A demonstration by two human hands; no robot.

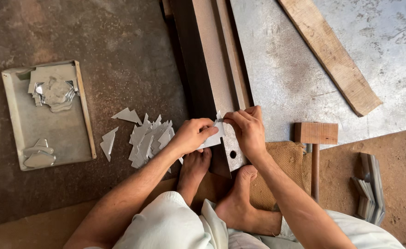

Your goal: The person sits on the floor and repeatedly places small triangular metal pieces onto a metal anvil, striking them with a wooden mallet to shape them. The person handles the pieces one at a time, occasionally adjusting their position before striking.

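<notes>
My left hand and my right hand together pinch a small pale sheet-metal piece against the near end of a long steel angle bar. The left hand grips the piece's left side; the right hand's fingertips press its top right corner on the bar's edge. A hole shows in the bar's end just below the piece. My bare feet rest on the ground beneath the bar.
A pile of cut triangular metal pieces lies left of my hands. A shallow metal tray with shaped pieces sits at far left. A wooden mallet, a plank, a metal sheet and stacked strips lie right.
</notes>
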